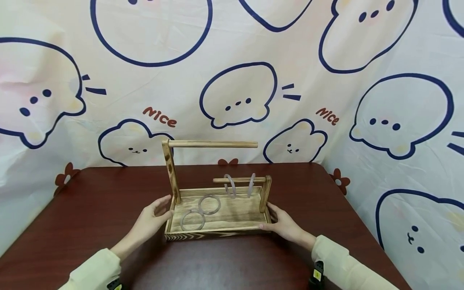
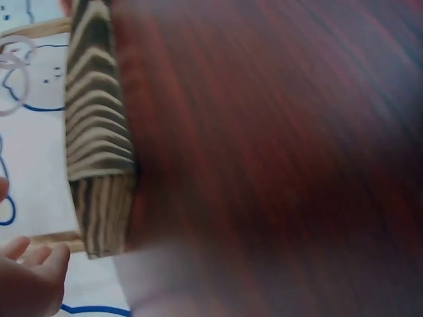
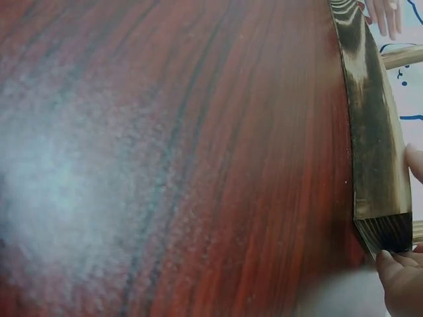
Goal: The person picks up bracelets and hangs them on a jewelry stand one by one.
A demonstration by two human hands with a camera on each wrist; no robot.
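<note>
The wooden tray sits between both hands: left hand spread beside its left end, right hand gripping its right end.

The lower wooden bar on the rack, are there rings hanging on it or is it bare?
Hanging: two rings hang on the lower bar; two more rings lie flat in the tray.

A dark reddish-brown wooden table fills the lower view, its grain streaked and glossy, soft light pooling on its near surface. Right behind the table hangs a cream cloth backdrop printed with navy-outlined cartoon animals, red "Nice" lettering and small dark-red flowers peeking just past the table's far corners.
</note>
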